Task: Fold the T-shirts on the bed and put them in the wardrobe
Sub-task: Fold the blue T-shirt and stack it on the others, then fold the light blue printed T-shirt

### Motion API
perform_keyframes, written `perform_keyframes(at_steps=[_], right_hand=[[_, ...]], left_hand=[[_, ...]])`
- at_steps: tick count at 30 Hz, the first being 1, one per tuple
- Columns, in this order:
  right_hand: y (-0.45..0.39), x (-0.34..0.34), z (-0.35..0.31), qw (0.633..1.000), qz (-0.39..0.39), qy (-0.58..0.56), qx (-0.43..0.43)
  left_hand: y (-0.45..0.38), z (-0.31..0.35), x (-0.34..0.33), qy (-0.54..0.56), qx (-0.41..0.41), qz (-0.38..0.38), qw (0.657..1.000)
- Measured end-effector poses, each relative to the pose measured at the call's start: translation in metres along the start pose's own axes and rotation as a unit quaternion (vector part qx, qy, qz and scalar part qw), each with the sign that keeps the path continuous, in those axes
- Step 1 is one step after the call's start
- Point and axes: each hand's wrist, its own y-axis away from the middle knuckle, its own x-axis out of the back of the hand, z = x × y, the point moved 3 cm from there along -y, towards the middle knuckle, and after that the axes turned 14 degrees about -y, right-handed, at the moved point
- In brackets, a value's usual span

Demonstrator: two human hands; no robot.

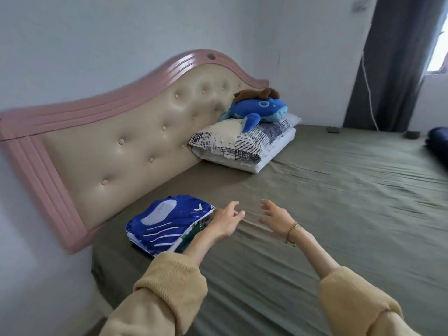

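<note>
A small stack of folded T-shirts lies on the near left part of the bed, close to the padded headboard. The top shirt is blue with white stripes and a pale patch; of the layers beneath only thin edges show, and the stack's right side is partly covered by the person's left forearm, so how many shirts it holds is hard to tell.

The left hand hangs just right of the stack, fingers loosely curled and holding nothing; whether it brushes the stack's edge I cannot tell. The right hand is a little further right, fingers spread and empty, a thin bracelet at the wrist. Both hands are slightly blurred. Tan sleeves are pushed up the forearms and run out of view at the bottom.

At the far end of the headboard, a blue plush toy sits on a stack of patterned pillows. A dark curtain hangs at the far right, and a dark blue bundle is cut off by the right edge.
</note>
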Motion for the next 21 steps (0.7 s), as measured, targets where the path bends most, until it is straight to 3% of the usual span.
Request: perform_keyframes(at_steps=[9,21], right_hand=[[0.148,0.17,0.105,0.985,0.132,-0.014,-0.105],[0.369,0.354,0.24,0.921,0.326,-0.021,-0.211]], left_hand=[[0.029,0.176,-0.128,-0.004,-0.122,-0.113,0.986],[0.103,0.399,-0.31,-0.022,-0.266,-0.25,0.931]])
